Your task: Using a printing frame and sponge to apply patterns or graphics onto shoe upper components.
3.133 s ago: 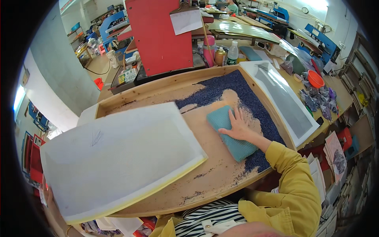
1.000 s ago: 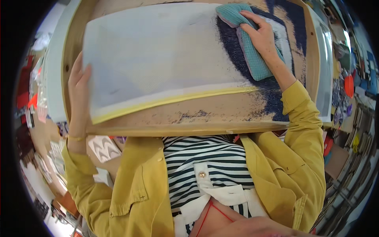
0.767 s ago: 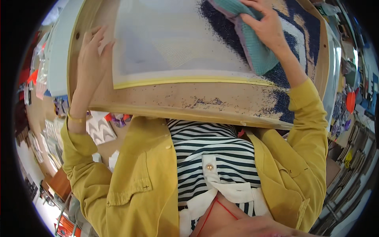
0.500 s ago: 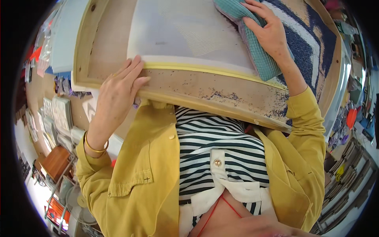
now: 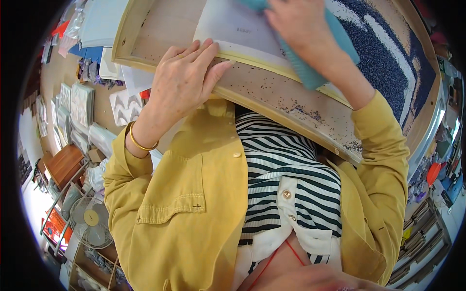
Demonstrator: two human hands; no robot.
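Packaged flat goods (image 5: 82, 104), a caged fan (image 5: 91, 220) and a red bowl (image 5: 433, 173) fill the margins of a crowded workroom, where a person in a yellow jacket (image 5: 184, 179) and striped shirt (image 5: 276, 145) bends over a shallow wooden tray (image 5: 286, 121). A white sheet (image 5: 238, 29) lies inside it, its yellow edge strip running along the near side, while dark blue granules (image 5: 374, 60) spread thickly to the right around a curved white band; others are scattered between the strip and the near rim. At upper centre, a teal cloth pad (image 5: 307, 72) rests across the right part of the sheet and its strip, reaching toward the granules. The right hand (image 5: 303, 26) is on the pad, bent over it — the fingertips run into the upper edge of the view, and whether they grip or merely press cannot be told. The left hand (a gold bracelet (image 5: 141, 140) circles its wrist) crosses the tray's near rim, its fingers (image 5: 199, 53) outstretched and thumb spread, gripping nothing — the tips at the sheet's near left corner.
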